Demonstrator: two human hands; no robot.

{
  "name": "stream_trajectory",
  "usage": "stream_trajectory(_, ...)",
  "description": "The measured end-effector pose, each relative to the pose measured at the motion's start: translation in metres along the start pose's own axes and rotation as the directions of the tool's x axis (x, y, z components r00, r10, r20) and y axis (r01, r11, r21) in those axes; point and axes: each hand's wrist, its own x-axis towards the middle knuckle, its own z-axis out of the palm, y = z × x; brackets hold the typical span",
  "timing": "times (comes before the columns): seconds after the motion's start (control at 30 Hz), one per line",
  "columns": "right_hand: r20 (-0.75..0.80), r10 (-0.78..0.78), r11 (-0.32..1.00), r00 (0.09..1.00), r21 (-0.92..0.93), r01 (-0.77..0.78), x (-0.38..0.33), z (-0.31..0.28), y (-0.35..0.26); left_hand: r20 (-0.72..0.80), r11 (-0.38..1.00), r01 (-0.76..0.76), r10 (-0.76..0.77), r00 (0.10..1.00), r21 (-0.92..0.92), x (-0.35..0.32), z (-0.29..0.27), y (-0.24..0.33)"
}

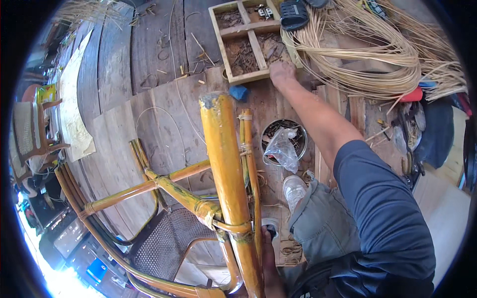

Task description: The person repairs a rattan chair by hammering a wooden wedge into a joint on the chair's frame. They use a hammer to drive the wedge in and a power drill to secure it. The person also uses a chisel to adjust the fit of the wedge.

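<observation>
A rattan furniture frame (226,154) stands in front of me, its thick yellow pole rising toward the camera, with thinner poles lashed across it. My left hand (269,265) is partly hidden beside the lower part of this pole and grips it. Stretched forward, my right hand (282,73) is at the near right corner of a shallow wooden box (247,78) divided into compartments. Its fingers are curled down at the compartment with small dark bits, and whatever they pinch is hidden. Inside the far right compartment lie small metal pieces (264,12).
Right of the box lie large coils of rattan strands (367,62) and a dark sandal (293,15). A round tin (304,144) holding scraps and a clear plastic bag (283,153) stands near my shoe (294,191). A blue lump (239,93) rests on the plank floor (119,129).
</observation>
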Motion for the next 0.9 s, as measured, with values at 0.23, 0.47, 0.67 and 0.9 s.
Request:
stream_trajectory(0.23,-0.224,-0.041,0.999,0.974,0.009,0.045,-0.099,0.029,-0.011,0.086,0.996,0.036,-0.029,0.996,-0.078,-0.006,-0.001,0.003)
stream_trajectory(0.47,-0.133,0.168,0.864,0.977,0.497,-0.081,-0.094,0.003,0.006,0.141,0.989,0.054,-0.034,0.989,-0.140,-0.009,-0.003,0.006)
stream_trajectory(0.67,0.014,-0.004,0.959,1.000,0.282,0.000,-0.020,0.026,0.032,0.199,0.994,0.039,-0.017,0.980,-0.106,-0.014,0.016,0.005)
stream_trajectory(0.9,-0.181,-0.319,0.901,0.930,0.246,0.357,-0.026,0.020,0.015,-0.160,0.619,0.003,0.199,0.967,0.785,-0.020,0.056,-0.009)
